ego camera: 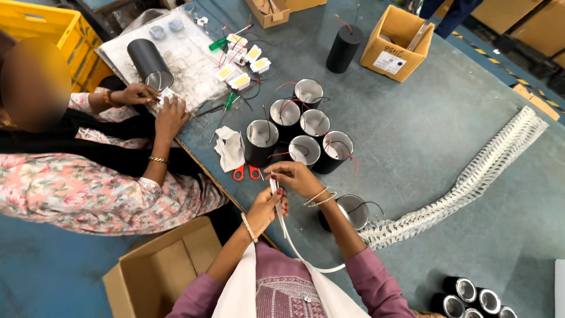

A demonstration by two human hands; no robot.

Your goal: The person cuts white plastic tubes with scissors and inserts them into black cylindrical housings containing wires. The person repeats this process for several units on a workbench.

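Observation:
My left hand [266,206] and my right hand [296,178] both pinch a thin white strip [286,229] that hangs down in a loop toward my lap. The hands sit close together at the table's near edge. Just beyond them lie red-handled scissors [246,172] and a cluster of several black cylinders [297,126] with shiny insides and red and black wires. One more black cylinder [352,210] lies on its side just right of my right forearm.
A long white netted sleeve [471,179] runs across the grey table [424,129] at right. A person in a floral top works at left, hands on a black cylinder [150,63]. Cardboard boxes [396,42] stand at the back, an open carton [159,271] on the floor.

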